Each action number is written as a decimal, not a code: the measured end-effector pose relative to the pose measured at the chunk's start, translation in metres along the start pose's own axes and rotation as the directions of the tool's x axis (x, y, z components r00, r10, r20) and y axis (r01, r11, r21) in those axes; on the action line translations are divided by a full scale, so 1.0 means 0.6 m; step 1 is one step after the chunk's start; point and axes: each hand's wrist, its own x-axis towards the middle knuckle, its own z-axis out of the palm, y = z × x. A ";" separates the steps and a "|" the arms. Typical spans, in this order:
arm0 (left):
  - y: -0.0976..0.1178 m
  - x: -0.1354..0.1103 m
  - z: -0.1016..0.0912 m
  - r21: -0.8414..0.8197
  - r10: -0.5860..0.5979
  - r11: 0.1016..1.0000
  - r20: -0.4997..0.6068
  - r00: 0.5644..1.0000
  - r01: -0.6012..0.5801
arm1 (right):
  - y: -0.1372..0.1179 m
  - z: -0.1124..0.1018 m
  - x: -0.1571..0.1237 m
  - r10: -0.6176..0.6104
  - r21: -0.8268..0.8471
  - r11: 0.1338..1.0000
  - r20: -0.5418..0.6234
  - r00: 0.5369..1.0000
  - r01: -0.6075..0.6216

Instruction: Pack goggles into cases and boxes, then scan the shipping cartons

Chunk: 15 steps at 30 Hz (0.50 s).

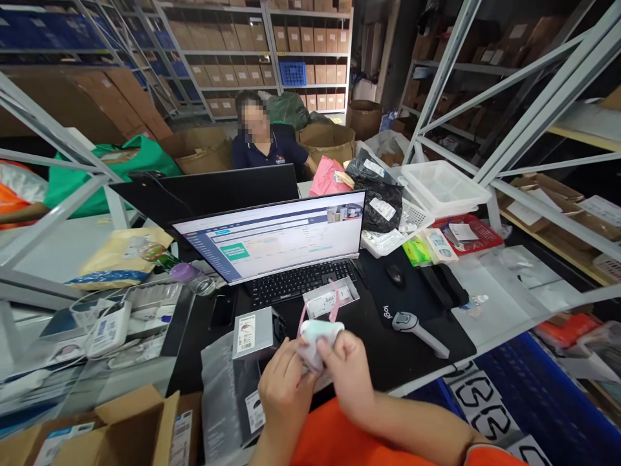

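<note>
Room: storeroom; steel shelving (272, 52) with rows of cartons (230, 37) at the back. A seated person (269, 155) faces this way behind two monitors. Black work surface (388, 356) in front. From where I stand, bearings are taken from the held piece, twelve o'clock pointing away from the worker.

Item 1: small white-and-pale-green piece (315, 333), held just above the near part of the work surface, between both hands. Visible upper edge runs roughly nine to three; true long axis masked by fingers.

Item 2: left hand (286, 375), at seven to eight o'clock; fingers bent, gripping the piece's near-left side.

Item 3: right hand (350, 362), at four o'clock; fingers curled in, thumb pressed on the near face. Both hands touch the piece; neither is nearer.

Item 4: pink strap (334, 307), beyond the piece at twelve to one; whether joined to it, I cannot tell.

Item 5: small lidless box (350, 294), just past the piece at twelve to one, long side slanting; right hand slightly nearer.

Item 6: labelled grey box (252, 333), nine o'clock, beside the left hand.

Item 7: barcode scanner (421, 333), three o'clock, well apart.

Item 8: keyboard (301, 283), eleven o'clock.
</note>
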 end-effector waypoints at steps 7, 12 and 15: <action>0.021 -0.004 -0.009 -0.091 0.038 0.995 -0.052 0.998 -0.042 | -0.038 -0.028 0.018 -0.033 0.019 0.999 0.128 0.991 0.031; 0.030 -0.005 -0.011 -0.103 0.003 0.995 -0.024 1.000 -0.005 | -0.045 -0.025 0.036 0.084 0.120 0.989 0.004 0.996 -0.084; 0.031 -0.004 -0.011 -0.062 -0.049 0.997 -0.008 0.999 0.049 | -0.009 -0.023 0.002 -0.107 -0.145 0.984 -0.033 0.994 0.101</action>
